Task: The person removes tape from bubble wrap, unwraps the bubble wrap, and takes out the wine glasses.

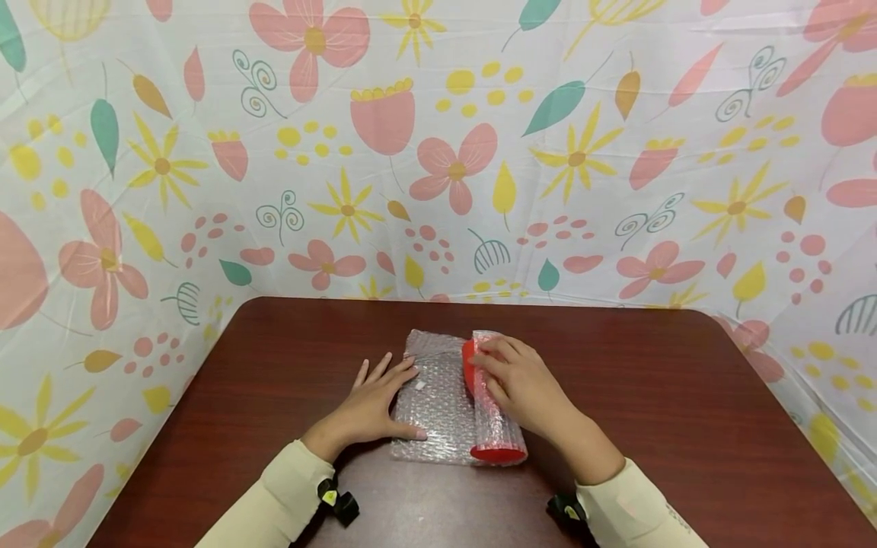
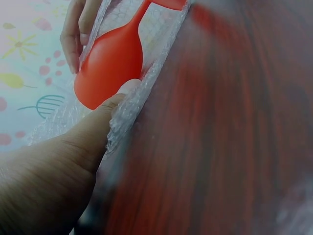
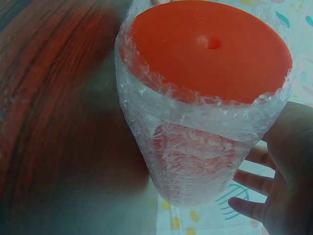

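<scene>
A red plastic goblet (image 1: 498,454) lies on its side at the right part of a bubble wrap sheet (image 1: 438,411), partly rolled up in it. Its round base faces me, while its bowl (image 2: 110,63) shows inside the wrap in the left wrist view. My right hand (image 1: 527,380) holds the rolled part from above, fingers curved over it. In the right wrist view the wrap surrounds the goblet's base (image 3: 210,54). My left hand (image 1: 370,407) rests with spread fingers on the left side of the flat sheet, its thumb at the near edge.
The dark reddish-brown table (image 1: 274,358) has rounded far corners. A white cloth (image 1: 438,152) printed with flowers and leaves hangs behind it and along both sides. Black straps (image 1: 346,506) with camera mounts sit at both wrists.
</scene>
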